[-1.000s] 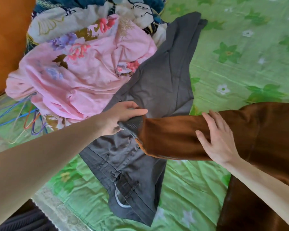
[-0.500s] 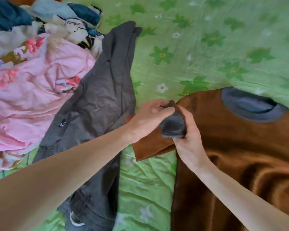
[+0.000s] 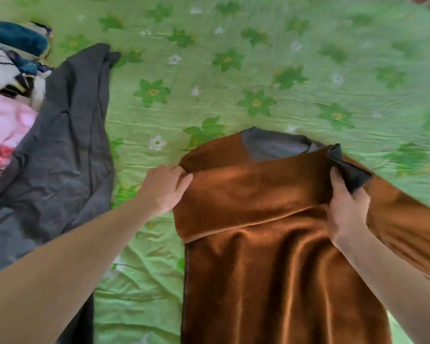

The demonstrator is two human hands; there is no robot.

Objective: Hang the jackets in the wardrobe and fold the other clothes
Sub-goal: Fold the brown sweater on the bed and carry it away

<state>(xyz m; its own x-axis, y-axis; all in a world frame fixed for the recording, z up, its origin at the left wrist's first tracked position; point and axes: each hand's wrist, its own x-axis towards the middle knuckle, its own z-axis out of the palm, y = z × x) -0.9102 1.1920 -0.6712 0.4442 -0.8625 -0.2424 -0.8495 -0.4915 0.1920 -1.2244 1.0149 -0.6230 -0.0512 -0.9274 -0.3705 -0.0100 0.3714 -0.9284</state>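
A brown velvety sweater (image 3: 271,269) with a grey collar (image 3: 273,147) lies flat on the green flowered bedsheet (image 3: 233,78). One sleeve is folded across its chest. My left hand (image 3: 165,187) pinches the folded shoulder edge at the sweater's left side. My right hand (image 3: 345,209) grips the sleeve's dark ribbed cuff (image 3: 348,170) at the right side. The other sleeve (image 3: 407,232) trails off to the right.
Dark grey trousers (image 3: 62,150) lie along the left of the sheet. Behind them, at the left edge, is a heap of pink (image 3: 5,122), white and blue clothes (image 3: 13,38).
The sleeve has been carried across the sweater's chest to the right. My hands, close together on the cuff before, are now apart at either side. The view has shifted right.
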